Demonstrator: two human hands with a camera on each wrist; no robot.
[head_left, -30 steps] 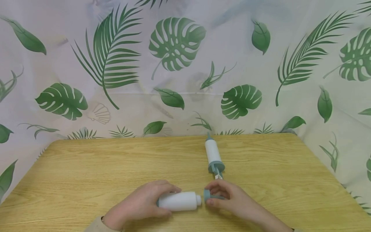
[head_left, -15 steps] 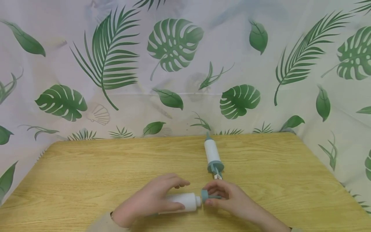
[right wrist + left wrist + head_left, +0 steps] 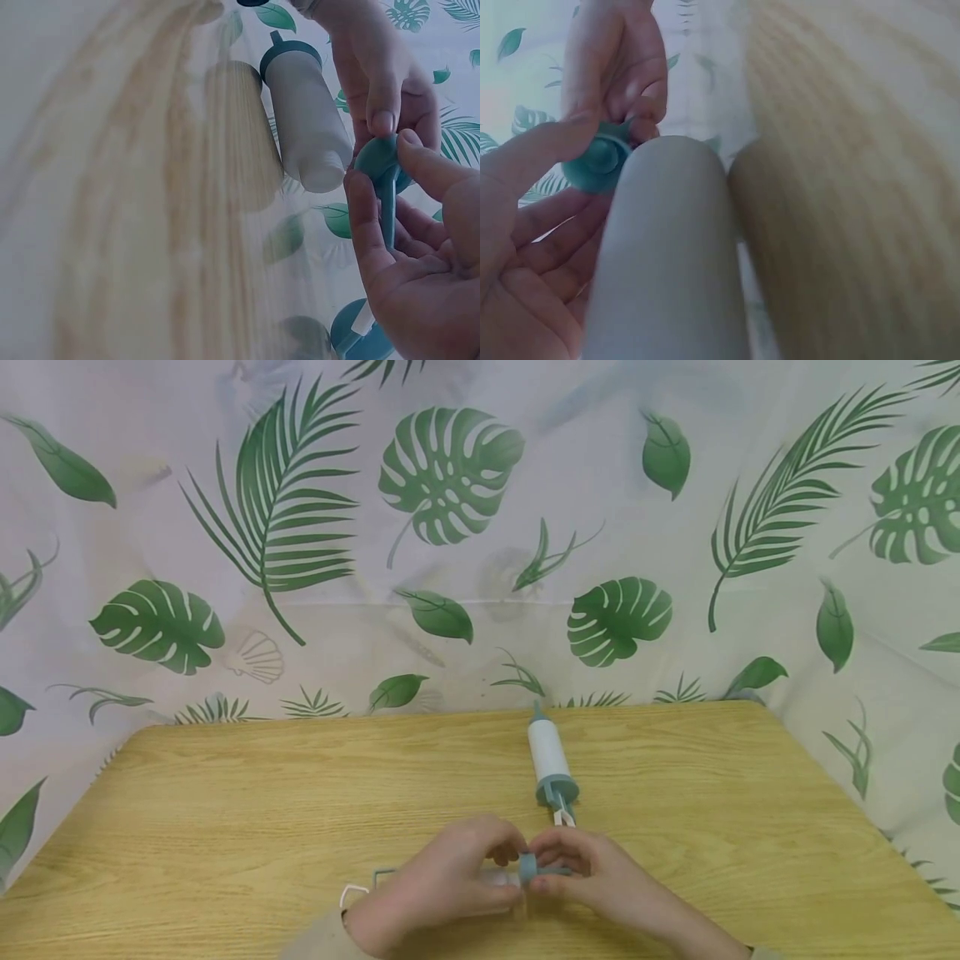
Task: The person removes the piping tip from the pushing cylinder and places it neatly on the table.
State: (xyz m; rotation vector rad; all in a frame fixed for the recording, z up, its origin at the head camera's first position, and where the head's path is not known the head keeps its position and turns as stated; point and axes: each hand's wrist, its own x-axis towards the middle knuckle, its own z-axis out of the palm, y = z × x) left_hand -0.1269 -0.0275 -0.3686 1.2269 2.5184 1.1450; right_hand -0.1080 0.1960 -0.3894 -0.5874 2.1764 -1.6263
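My right hand [image 3: 600, 877] holds a teal nozzle cap [image 3: 528, 867] with a slim stem between thumb and fingers. From the other side my left hand [image 3: 442, 881] reaches the same cap, and its thumb and fingertips pinch the rim. The right wrist view shows both thumbs on the cap [image 3: 373, 159]. Below my left hand a white bottle [image 3: 304, 101] lies on its side, its narrow neck towards my right hand and a teal fitting at the far end. In the left wrist view the bottle [image 3: 667, 247] stands apart from the left fingers.
A white tube [image 3: 549, 750] with a teal pointed tip and teal flange lies beyond the right hand, on the wooden table [image 3: 300, 793]. Left of my left wrist show a white loop [image 3: 351, 890] and a teal loop [image 3: 381, 873]. A leaf-printed sheet [image 3: 487, 652] hangs behind.
My left hand has let go of the white bottle and moved right to the teal cap. The right hand keeps the cap, shifted slightly left. Handle-like loops now show behind the left wrist.
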